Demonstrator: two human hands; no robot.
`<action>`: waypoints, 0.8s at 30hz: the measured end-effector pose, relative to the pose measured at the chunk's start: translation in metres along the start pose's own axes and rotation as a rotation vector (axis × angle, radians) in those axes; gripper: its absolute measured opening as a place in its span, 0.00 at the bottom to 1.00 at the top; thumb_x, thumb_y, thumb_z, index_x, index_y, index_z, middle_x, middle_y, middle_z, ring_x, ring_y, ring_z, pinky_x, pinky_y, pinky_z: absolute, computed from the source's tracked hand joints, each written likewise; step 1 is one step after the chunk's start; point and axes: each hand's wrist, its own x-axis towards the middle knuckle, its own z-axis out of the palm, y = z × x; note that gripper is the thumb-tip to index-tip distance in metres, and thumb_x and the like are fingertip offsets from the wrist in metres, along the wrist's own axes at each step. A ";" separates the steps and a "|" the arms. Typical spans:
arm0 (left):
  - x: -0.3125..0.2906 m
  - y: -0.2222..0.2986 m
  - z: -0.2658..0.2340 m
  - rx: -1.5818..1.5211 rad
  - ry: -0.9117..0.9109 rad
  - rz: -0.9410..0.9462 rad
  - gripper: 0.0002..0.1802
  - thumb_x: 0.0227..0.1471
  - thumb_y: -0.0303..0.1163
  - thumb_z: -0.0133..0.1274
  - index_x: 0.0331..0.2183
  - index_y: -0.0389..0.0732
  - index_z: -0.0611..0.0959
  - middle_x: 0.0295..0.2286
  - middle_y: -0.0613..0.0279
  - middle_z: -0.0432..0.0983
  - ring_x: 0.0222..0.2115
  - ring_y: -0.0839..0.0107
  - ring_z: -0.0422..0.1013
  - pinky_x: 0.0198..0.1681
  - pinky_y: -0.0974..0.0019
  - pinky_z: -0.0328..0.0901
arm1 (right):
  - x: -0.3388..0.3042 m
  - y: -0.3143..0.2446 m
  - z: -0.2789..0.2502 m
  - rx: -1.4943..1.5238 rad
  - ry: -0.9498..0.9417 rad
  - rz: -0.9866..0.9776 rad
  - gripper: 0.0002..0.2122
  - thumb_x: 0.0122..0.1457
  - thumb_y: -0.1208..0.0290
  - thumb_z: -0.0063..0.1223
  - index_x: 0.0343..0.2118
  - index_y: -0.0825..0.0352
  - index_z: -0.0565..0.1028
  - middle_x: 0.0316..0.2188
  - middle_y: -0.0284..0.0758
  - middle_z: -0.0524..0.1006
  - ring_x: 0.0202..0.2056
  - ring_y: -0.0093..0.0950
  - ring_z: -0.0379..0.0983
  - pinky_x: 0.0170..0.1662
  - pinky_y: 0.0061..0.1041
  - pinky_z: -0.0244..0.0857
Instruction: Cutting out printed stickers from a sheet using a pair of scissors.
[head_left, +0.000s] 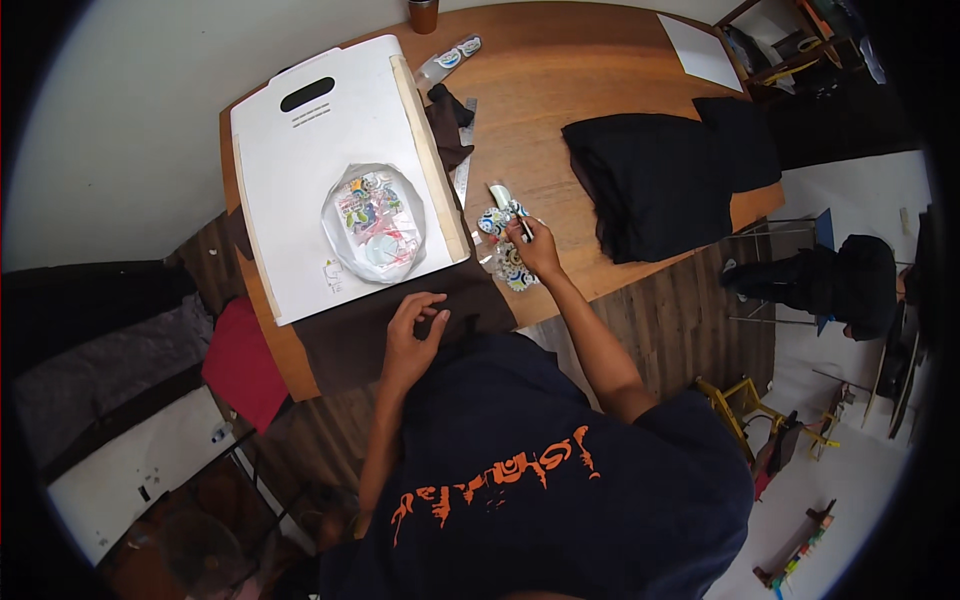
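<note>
My right hand (538, 250) is closed round a thin dark tool (525, 230) whose exact kind I cannot make out. Beneath and beside its fingers lie colourful round-patterned cut-outs (515, 272), with a small white curved piece (500, 194) just beyond. My left hand (413, 335) hovers over dark brown cloth (350, 325), its fingers loosely bent and apart, nothing visible in them. The cloth lies along the near edge of a large white board (270, 200) with an oval slot. On that board rests an open clear plastic bag (332, 225) full of small colourful printed pieces.
Folded black cloth (650, 180) covers the right side of the wooden table (530, 80). A ruler (465, 165), dark scraps (447, 130) and a clear packet (450, 60) lie right of the board. A brown cup (423, 15) stands at the far edge. Another person (850, 285) is at right.
</note>
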 end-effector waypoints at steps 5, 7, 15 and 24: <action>0.003 0.006 -0.008 0.034 -0.004 0.013 0.14 0.52 0.26 0.60 0.43 0.38 0.82 0.39 0.59 0.77 0.35 0.71 0.74 0.39 0.69 0.65 | 0.016 0.033 0.013 -0.055 -0.174 -0.062 0.07 0.59 0.73 0.56 0.37 0.72 0.77 0.29 0.37 0.81 0.31 0.25 0.78 0.40 0.26 0.71; 0.005 0.010 -0.011 0.030 0.018 0.013 0.14 0.52 0.25 0.60 0.43 0.39 0.82 0.39 0.59 0.77 0.35 0.71 0.74 0.39 0.69 0.65 | 0.019 0.045 0.014 -0.110 -0.184 -0.084 0.10 0.59 0.69 0.57 0.39 0.70 0.77 0.31 0.41 0.82 0.32 0.30 0.80 0.39 0.30 0.71; -0.012 -0.001 -0.018 -0.098 0.072 -0.060 0.11 0.58 0.24 0.54 0.43 0.31 0.83 0.31 0.56 0.83 0.32 0.76 0.78 0.37 0.74 0.71 | 0.004 0.054 -0.020 -0.366 0.120 0.064 0.15 0.61 0.61 0.53 0.32 0.71 0.75 0.29 0.50 0.79 0.33 0.47 0.78 0.33 0.40 0.68; -0.012 -0.012 -0.014 0.003 0.031 0.044 0.09 0.59 0.27 0.53 0.38 0.32 0.84 0.31 0.54 0.82 0.30 0.70 0.77 0.34 0.70 0.69 | -0.049 0.063 -0.042 -0.497 -0.038 0.086 0.18 0.54 0.55 0.63 0.38 0.64 0.75 0.23 0.39 0.77 0.27 0.36 0.76 0.33 0.36 0.69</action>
